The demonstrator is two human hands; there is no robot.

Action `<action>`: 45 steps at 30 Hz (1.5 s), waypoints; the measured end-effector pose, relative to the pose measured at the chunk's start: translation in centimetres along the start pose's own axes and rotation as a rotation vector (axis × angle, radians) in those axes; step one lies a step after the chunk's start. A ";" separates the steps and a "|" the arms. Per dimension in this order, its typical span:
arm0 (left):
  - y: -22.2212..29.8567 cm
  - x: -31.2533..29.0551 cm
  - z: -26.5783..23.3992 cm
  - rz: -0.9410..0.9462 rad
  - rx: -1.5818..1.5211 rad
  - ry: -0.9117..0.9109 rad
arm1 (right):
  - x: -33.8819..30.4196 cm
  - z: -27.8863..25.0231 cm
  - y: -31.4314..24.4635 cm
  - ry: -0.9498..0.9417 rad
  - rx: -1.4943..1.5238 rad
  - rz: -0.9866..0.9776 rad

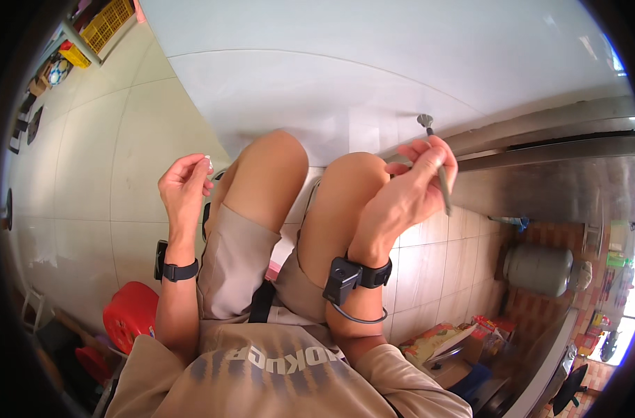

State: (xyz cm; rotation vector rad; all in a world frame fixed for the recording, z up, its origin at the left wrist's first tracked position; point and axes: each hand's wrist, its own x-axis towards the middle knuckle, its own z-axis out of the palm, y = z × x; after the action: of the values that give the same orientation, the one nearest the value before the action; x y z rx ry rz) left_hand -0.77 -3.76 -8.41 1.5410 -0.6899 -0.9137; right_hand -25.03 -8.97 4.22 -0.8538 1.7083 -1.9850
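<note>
My right hand (418, 177) is closed around the slender dark handle of what looks like a small brush (425, 122). Its flared grey head points away from me, near or against the pale glossy panel (296, 83); whether it touches, I cannot tell. The handle's other end sticks out below my palm. To the left, beside my left knee, my left hand (184, 182) pinches a tiny white piece (208, 161) between thumb and fingertips. What that piece is cannot be made out. Both wrists wear black straps, the right one with a black box (342, 280).
My bent knees lie between the hands, close to the panel. A metal ledge (540, 139) runs along the right. A red plastic stool (131, 315) stands behind my left arm. At the right sit a grey gas cylinder (538, 270) and packages (485, 334); yellow crates (107, 28) stand far left.
</note>
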 end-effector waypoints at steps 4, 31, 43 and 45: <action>-0.4 0.0 0.0 0.012 -0.029 0.005 | 0.6 -1.1 -0.6 0.131 0.124 -0.091; -0.1 -0.2 0.3 -0.010 0.010 0.013 | 3.8 -2.8 1.8 0.029 0.325 0.075; -0.2 -0.1 0.5 0.002 -0.010 0.006 | 5.6 -3.2 3.3 0.065 0.235 0.196; -0.4 0.0 0.3 0.002 -0.008 0.004 | 5.9 -3.9 3.1 0.064 0.310 0.150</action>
State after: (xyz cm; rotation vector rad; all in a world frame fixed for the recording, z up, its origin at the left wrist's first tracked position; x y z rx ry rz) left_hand -1.05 -3.83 -8.79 1.5348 -0.6839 -0.9109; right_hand -32.29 -10.40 2.00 -0.5441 1.3996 -2.1167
